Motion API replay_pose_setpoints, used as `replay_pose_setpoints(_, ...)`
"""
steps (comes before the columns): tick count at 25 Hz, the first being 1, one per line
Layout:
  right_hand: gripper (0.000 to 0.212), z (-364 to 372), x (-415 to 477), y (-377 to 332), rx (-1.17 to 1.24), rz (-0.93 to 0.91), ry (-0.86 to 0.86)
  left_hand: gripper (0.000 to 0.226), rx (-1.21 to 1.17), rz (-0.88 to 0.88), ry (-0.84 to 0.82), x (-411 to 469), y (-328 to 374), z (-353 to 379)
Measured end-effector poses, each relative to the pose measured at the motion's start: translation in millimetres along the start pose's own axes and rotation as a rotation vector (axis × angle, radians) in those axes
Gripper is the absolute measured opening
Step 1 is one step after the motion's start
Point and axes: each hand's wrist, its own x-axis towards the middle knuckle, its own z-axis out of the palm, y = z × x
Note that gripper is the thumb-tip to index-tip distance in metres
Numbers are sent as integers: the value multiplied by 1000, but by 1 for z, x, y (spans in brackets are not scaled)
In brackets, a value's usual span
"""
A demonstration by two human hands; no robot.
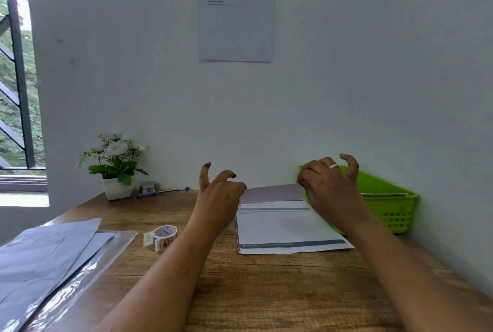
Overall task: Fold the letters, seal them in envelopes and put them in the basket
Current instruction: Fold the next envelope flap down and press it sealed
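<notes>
A white printed letter (282,227) lies on the wooden table, its far part lifted and bent toward me. My left hand (218,198) pinches the lifted sheet at its left corner, other fingers raised. My right hand (330,187) pinches the right corner, ring finger and little finger spread upward. A green plastic basket (392,206) stands against the wall just right of the letter, partly hidden behind my right hand. A stack of white envelopes (45,254) lies at the table's left front.
A roll of patterned tape (162,237) sits left of the letter. At the back left stand a potted white flower (114,166), a small sticker roll (147,187) and a blue pen (162,192). A clear plastic sleeve (88,275) lies under the envelopes. A printed sheet (236,11) hangs on the wall.
</notes>
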Motion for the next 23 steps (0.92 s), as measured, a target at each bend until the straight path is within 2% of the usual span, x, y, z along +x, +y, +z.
replay_pose_setpoints(2,10,0,-2,-6,33,-21,-33,27,-7,2,3,0,0,0)
replay_pose_setpoints(6,22,3,-6,-31,42,-104,-216,26,-51,71,40,-1,12,-8)
replay_pose_setpoints(9,46,6,-7,-45,61,-155,-361,38,-65,120,59,-5,21,-15)
replay_pose_setpoints(12,58,3,-7,-46,91,-153,-369,53,-18,113,-2,-15,18,-17)
replay_pose_setpoints(14,63,1,-8,-44,130,-158,-399,50,26,62,-50,-21,14,-20)
replay_pose_setpoints(17,73,0,-13,-49,170,-212,-547,46,86,14,-156,-29,11,-22)
replay_pose_setpoints(23,60,-4,-29,-64,200,-216,-702,39,200,68,-342,-52,17,-31)
